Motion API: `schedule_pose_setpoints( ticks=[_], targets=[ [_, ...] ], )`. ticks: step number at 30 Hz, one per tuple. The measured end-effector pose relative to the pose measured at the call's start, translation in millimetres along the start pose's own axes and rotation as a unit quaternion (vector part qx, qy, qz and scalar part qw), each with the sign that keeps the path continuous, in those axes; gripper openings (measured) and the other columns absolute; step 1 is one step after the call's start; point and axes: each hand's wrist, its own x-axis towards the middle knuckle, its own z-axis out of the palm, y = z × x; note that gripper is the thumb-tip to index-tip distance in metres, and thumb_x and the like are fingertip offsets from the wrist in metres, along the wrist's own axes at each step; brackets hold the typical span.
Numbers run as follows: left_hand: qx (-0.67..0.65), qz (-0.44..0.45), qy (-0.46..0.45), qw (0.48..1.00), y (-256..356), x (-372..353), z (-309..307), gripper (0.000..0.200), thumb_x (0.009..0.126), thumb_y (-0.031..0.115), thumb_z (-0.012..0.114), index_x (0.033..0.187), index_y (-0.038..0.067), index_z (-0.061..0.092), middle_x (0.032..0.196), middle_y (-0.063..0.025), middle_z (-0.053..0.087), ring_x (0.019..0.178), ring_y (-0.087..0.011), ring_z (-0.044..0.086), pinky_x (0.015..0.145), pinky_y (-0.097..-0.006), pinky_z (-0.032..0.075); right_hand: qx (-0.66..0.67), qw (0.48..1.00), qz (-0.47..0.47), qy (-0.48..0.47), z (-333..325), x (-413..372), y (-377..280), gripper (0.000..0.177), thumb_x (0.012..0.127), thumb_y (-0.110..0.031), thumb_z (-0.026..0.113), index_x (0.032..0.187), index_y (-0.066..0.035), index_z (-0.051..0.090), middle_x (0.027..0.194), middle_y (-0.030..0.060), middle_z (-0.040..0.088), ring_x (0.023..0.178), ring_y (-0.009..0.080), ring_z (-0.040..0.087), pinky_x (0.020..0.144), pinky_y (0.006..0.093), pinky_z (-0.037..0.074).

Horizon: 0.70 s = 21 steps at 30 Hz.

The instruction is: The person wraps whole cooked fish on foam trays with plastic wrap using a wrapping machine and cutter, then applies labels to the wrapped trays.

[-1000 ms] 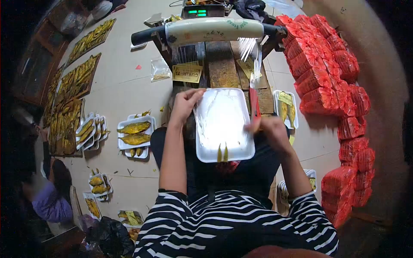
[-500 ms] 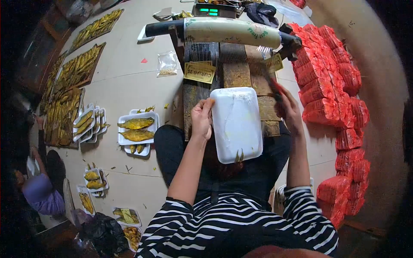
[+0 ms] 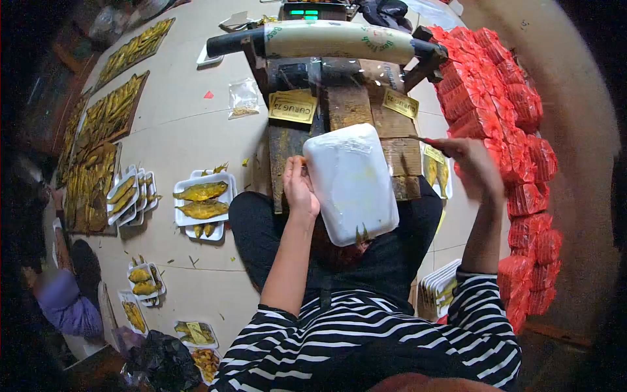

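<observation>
My left hand [image 3: 301, 189] holds the left edge of a white foam tray [image 3: 353, 186], underside up, with clear film wrinkled over its top end. Dark fish tails [image 3: 362, 232] poke out at the tray's lower edge. To the right, my right hand [image 3: 475, 163] is closed on a knife [image 3: 428, 141], its thin blade pointing left, apart from the tray. Beyond the tray, a film roll [image 3: 339, 40] lies across a wooden stand [image 3: 353, 104]. Yellow printed labels [image 3: 292, 106] rest on the stand, with another label [image 3: 400, 103] on its right.
Red-wrapped packs [image 3: 480, 124] are stacked along the right. On the left are trays of fish [image 3: 202, 199] and flat racks of fish [image 3: 108, 111]. A lit scale [image 3: 313, 12] stands behind the roll. Stacked trays [image 3: 439, 287] sit by my right side. Another person's sleeve [image 3: 68, 304] shows at far left.
My right hand has swung right with the knife, away from the stand. The foam tray has tilted, and my left hand has shifted slightly down and left along it.
</observation>
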Motion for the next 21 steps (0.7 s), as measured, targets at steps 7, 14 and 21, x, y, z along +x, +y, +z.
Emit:
schedule_pose_setpoints(
  ticks=[7, 14, 21],
  targets=[
    [-0.054, -0.013, 0.025, 0.998, -8.8, 4.0, -7.3, 0.016, 0.093, 0.02, 0.043, 0.082, 0.011, 0.051, 0.08, 0.0021, 0.052, 0.078, -0.0081, 0.051, 0.073, -0.0218, 0.042, -0.05, 0.936, -0.166, 0.307, 136.8, 17.0, 40.4, 0.032, 0.078, 0.0, 0.052, 0.108, -0.009, 0.059, 0.11, 0.0168, 0.052, 0.094, 0.0269, 0.051, 0.081, 0.0349, 0.041],
    [0.034, -0.024, -0.018, 0.999, -4.3, 2.9, -7.6, 0.008, 0.09, 0.014, 0.047, 0.094, 0.007, 0.048, 0.083, -0.0022, 0.055, 0.077, -0.0102, 0.054, 0.071, -0.0248, 0.046, 0.063, 0.947, -0.277, 0.149, 115.9, 65.8, -6.0, 0.013, 0.08, -0.016, 0.055, 0.082, -0.003, 0.058, 0.088, 0.0105, 0.054, 0.08, 0.0268, 0.052, 0.073, 0.0322, 0.041],
    [0.284, 0.142, -0.1, 0.943, 6.4, -3.7, 14.5, 0.04, 0.079, -0.005, 0.056, 0.11, 0.007, 0.033, 0.094, -0.0116, 0.056, 0.082, -0.014, 0.056, 0.072, -0.0251, 0.046, 0.01, 0.931, -0.359, 0.069, 162.0, 127.7, -82.5, 0.017, 0.071, -0.016, 0.063, 0.087, -0.012, 0.064, 0.092, 0.0036, 0.06, 0.093, 0.0227, 0.049, 0.085, 0.0382, 0.035]
  ],
)
